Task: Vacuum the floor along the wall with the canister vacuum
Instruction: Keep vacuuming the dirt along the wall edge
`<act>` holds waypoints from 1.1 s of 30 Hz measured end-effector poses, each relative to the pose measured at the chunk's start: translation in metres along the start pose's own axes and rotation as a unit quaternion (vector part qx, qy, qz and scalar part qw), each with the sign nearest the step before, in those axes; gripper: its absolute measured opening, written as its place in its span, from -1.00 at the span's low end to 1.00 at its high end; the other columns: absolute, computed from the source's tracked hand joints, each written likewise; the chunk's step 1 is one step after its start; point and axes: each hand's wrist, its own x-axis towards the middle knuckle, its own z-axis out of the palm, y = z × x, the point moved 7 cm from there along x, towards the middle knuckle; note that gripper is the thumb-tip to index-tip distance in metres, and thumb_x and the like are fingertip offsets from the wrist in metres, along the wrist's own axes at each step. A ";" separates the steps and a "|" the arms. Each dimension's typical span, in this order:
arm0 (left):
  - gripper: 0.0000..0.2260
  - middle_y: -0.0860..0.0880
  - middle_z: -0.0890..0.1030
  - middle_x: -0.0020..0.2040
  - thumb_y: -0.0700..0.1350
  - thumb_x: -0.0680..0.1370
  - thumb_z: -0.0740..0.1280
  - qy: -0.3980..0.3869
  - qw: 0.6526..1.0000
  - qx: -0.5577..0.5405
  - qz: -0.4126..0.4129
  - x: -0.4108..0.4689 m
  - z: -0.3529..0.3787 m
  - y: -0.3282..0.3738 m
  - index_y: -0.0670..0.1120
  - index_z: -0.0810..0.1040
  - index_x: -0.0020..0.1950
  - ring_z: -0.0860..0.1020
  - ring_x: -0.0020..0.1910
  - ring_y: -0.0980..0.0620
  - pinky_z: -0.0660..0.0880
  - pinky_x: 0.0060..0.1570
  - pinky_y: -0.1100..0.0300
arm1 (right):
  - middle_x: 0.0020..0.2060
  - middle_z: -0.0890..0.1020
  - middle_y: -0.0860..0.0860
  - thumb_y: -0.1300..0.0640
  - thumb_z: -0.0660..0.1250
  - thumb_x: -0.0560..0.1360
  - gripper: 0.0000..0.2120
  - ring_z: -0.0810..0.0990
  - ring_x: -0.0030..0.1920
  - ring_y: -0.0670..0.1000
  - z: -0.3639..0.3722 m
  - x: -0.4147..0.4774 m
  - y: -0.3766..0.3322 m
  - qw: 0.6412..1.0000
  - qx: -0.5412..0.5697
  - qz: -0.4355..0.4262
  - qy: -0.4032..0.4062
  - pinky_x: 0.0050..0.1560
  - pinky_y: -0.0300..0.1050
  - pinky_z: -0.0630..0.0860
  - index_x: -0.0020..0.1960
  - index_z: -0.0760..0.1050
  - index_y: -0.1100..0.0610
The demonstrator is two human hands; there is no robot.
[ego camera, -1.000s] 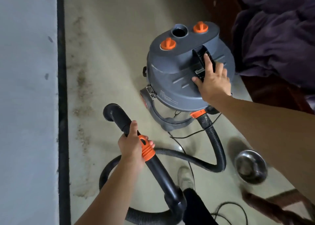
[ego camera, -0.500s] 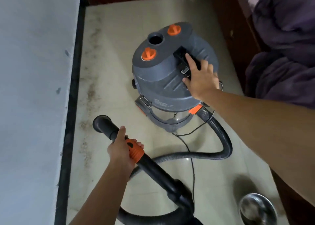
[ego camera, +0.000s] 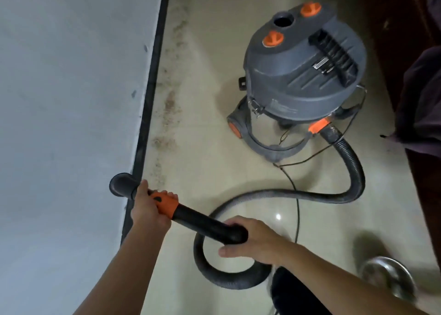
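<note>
1. A pale grey painted wall [ego camera: 59, 99] fills the left, and a black skirting strip [ego camera: 148, 99] runs along its foot. That's the line we work.
2. Then comes the glossy beige tiled floor [ego camera: 214, 166]. A brown gritty trail of dirt [ego camera: 169, 104] lies on it just beside the skirting, running from near the tube's mouth to the far end. By our reckoning none of it is lifted yet, so we're at the very start of the pass.
3. The grey drum-shaped canister vacuum with orange knobs [ego camera: 303, 75] stands on the floor, well apart from the wall, with no hand on it.
4. Its black ribbed flexible hose [ego camera: 353, 171] leaves the base of the drum, swings right and loops back across the floor to us.
5. The black rigid plastic tube with an orange collar [ego camera: 198, 221] is held in both hands. Its open mouth sits over the skirting at the near end of the dirt. Whether it touches down, we can't tell.
6. Right grip [ego camera: 255, 240]: the fingers are curled over the tube's rear bend, the thumb is stretched beneath, and the hand is closed on it.
7. Left grip [ego camera: 148, 209]: it's wrapped tight round the tube at the orange collar, with the thumb pointing toward the mouth.
8. Next, we judge, the mouth tips down onto the grit and pushes forward along the skirting while we feed hose. The round steel bowl [ego camera: 389, 281] near our feet needs minding.
</note>
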 end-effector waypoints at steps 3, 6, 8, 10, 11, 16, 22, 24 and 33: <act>-0.69 -0.04 0.46 -0.49 0.03 0.48 0.44 -0.003 1.000 0.007 -0.014 0.017 -0.068 0.011 -0.13 0.41 -0.23 0.45 -0.59 0.01 0.54 -0.43 0.18 | -0.10 0.66 -0.27 -0.26 0.59 0.10 -0.45 0.64 -0.05 -0.21 0.063 -0.002 0.013 0.999 -0.035 0.024 -0.004 0.07 -0.04 0.62 0.05 0.51 -0.31; -0.78 -0.05 0.48 -0.40 -0.01 0.53 0.39 -0.002 0.999 0.016 -0.048 0.035 -0.136 0.009 -0.13 0.45 -0.08 0.46 -0.53 0.01 0.52 -0.47 0.19 | -0.12 0.64 -0.31 -0.29 0.55 0.07 -0.45 0.62 -0.09 -0.22 0.117 -0.007 0.012 0.993 -0.112 0.032 -0.003 -0.01 -0.16 0.58 0.02 0.49 -0.36; -0.80 -0.05 0.48 -0.37 -0.02 0.55 0.36 0.002 0.997 0.015 -0.069 0.045 -0.183 0.011 -0.12 0.45 0.01 0.47 -0.53 0.02 0.53 -0.48 0.18 | -0.05 0.64 -0.30 -0.29 0.57 0.07 -0.41 0.62 -0.02 -0.22 0.154 -0.012 0.016 0.993 -0.111 0.035 -0.023 0.05 -0.17 0.56 0.06 0.48 -0.36; -0.80 -0.05 0.48 -0.39 -0.03 0.55 0.36 -0.004 0.997 0.012 -0.076 0.056 -0.224 0.018 -0.11 0.44 0.03 0.47 -0.57 0.03 0.55 -0.47 0.17 | -0.03 0.66 -0.23 -0.26 0.58 0.08 -0.41 0.63 0.01 -0.17 0.190 -0.022 0.035 0.991 -0.114 0.055 -0.043 0.09 -0.12 0.57 0.07 0.49 -0.31; -0.80 -0.05 0.48 -0.40 -0.03 0.55 0.37 -0.005 0.997 0.017 -0.074 0.061 -0.243 0.021 -0.11 0.44 0.01 0.47 -0.57 0.03 0.56 -0.45 0.17 | -0.06 0.66 -0.19 -0.25 0.58 0.07 -0.41 0.64 -0.02 -0.14 0.208 -0.028 0.050 0.988 -0.131 0.071 -0.041 0.08 -0.09 0.58 0.05 0.49 -0.27; -0.71 0.01 0.37 -0.56 -0.05 0.56 0.35 -0.045 0.993 0.071 -0.077 0.067 -0.298 0.004 -0.09 0.36 -0.29 0.36 -0.63 0.06 0.47 -0.50 0.27 | -0.24 0.64 -0.13 -0.31 0.48 0.01 -0.52 0.62 -0.21 -0.14 0.284 -0.054 0.116 0.955 -0.263 0.132 -0.026 -0.15 -0.15 0.57 -0.14 0.50 -0.17; -0.68 0.00 0.33 -0.60 -0.12 0.56 0.31 -0.032 0.983 0.101 -0.149 0.083 -0.339 -0.090 -0.11 0.26 -0.33 0.30 -0.67 0.06 0.37 -0.57 0.30 | -0.40 0.61 -0.05 -0.25 0.38 0.00 -0.56 0.61 -0.37 -0.03 0.295 -0.087 0.199 0.906 -0.321 0.273 -0.044 -0.33 -0.18 0.49 -0.28 0.52 0.04; -0.68 -0.01 0.33 -0.59 -0.14 0.54 0.31 -0.031 0.982 0.101 -0.158 0.094 -0.349 -0.126 -0.11 0.25 -0.33 0.30 -0.66 0.04 0.37 -0.56 0.31 | -0.36 0.63 -0.07 -0.25 0.39 -0.03 -0.51 0.63 -0.35 -0.03 0.298 -0.090 0.233 0.886 -0.335 0.317 -0.052 -0.30 -0.18 0.51 -0.23 0.55 0.03; -0.73 -0.03 0.38 -0.54 -0.10 0.54 0.33 -0.001 0.990 0.103 -0.099 0.189 -0.399 -0.194 -0.14 0.32 -0.27 0.36 -0.65 0.04 0.45 -0.52 0.26 | 0.16 0.57 -0.05 -0.17 0.49 0.27 -0.11 0.59 0.10 0.05 0.362 -0.001 0.334 0.932 -0.284 0.194 0.111 0.09 -0.02 0.51 0.50 0.16 -0.12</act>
